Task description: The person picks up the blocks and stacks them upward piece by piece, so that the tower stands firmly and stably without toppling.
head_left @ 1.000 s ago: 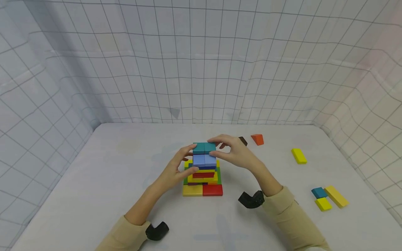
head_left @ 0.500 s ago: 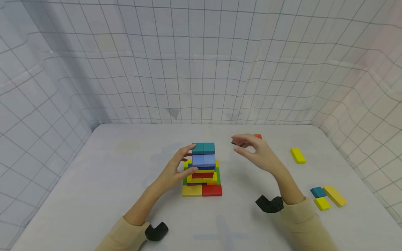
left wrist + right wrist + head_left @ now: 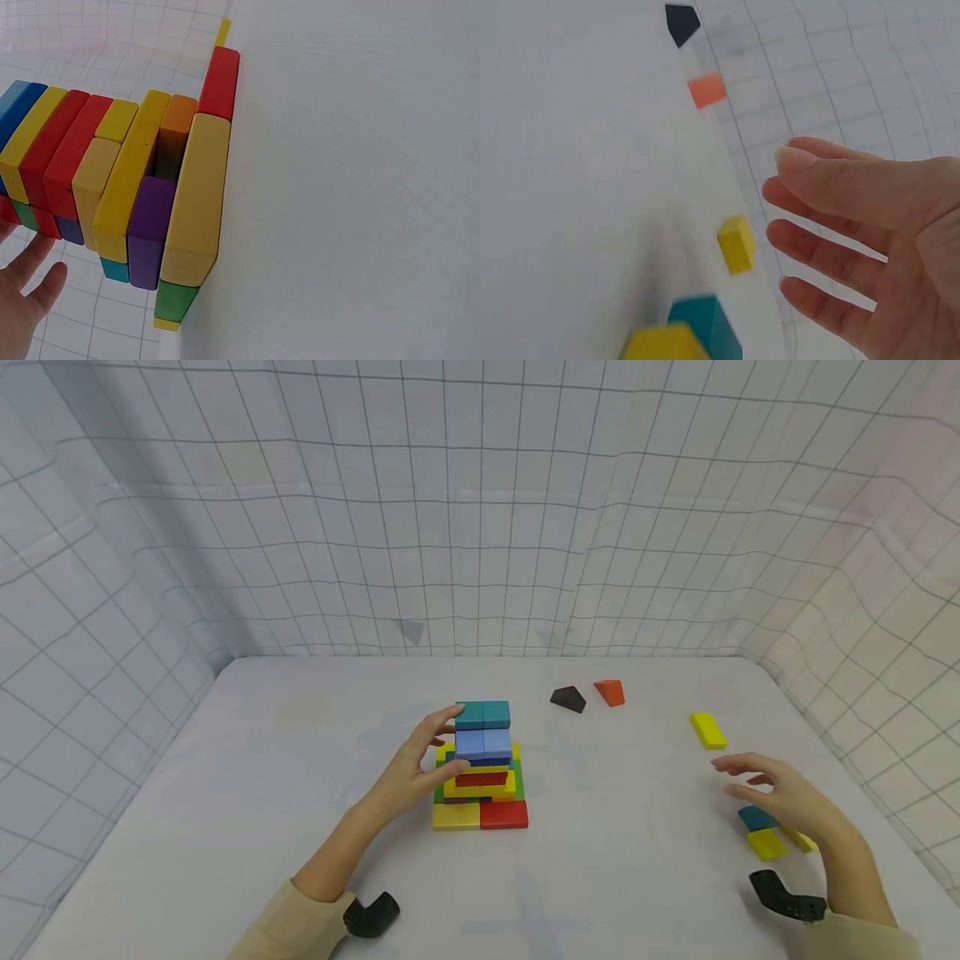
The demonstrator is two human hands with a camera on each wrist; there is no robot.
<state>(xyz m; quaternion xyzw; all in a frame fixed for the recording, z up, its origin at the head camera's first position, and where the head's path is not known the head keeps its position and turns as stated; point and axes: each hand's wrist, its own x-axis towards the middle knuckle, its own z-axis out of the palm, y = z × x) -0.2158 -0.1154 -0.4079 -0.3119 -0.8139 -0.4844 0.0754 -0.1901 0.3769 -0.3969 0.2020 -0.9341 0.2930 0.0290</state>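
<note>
A stepped tower of coloured wooden blocks (image 3: 483, 745) stands mid-table, two teal blocks (image 3: 482, 715) side by side at its top. My left hand (image 3: 414, 770) is at its left side, thumb and fingers spread along the upper layers. The left wrist view shows those fingers beside the stack (image 3: 124, 165). Far to the right, my right hand (image 3: 791, 800) hovers over loose blocks, holding nothing, its fingers loosely bent. Beneath it lie a teal block (image 3: 756, 818), a small yellow block (image 3: 767, 844) and a longer yellow block (image 3: 801, 839), partly hidden by the hand.
Another yellow block (image 3: 708, 731) lies beyond my right hand. Toward the back edge are a dark angular block (image 3: 568, 698) and an orange wedge (image 3: 611, 692). White sheeting with a grid pattern (image 3: 480, 527) surrounds the white table (image 3: 247, 752).
My right hand has left the tower's top, passed over the dark block and travelled right and nearer to the loose blocks. My left hand has stayed at the tower.
</note>
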